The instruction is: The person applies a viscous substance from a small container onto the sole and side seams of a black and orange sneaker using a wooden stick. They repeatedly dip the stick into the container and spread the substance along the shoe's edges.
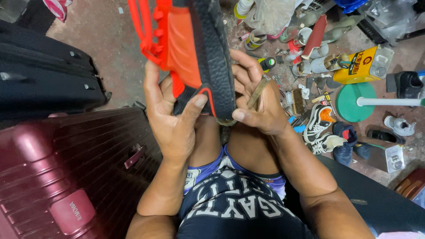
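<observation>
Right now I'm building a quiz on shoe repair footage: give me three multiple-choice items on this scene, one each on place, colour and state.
1. Where does the maroon suitcase lie?
A. by the person's left side
B. on the person's lap
C. under the green disc

2. What colour is the upper of the held shoe?
A. white
B. orange-red
C. green

3. How is the shoe held?
A. lying on the floor
B. gripped by both hands, sole showing
C. hanging from a hook

Answers: 1 A, it fills the lower left, beside the left forearm. 2 B, the upper and laces are bright orange-red against a black sole. 3 B, the left hand clasps it while the right hand presses the sole edge, a thin stick-like tool between its fingers.
</observation>
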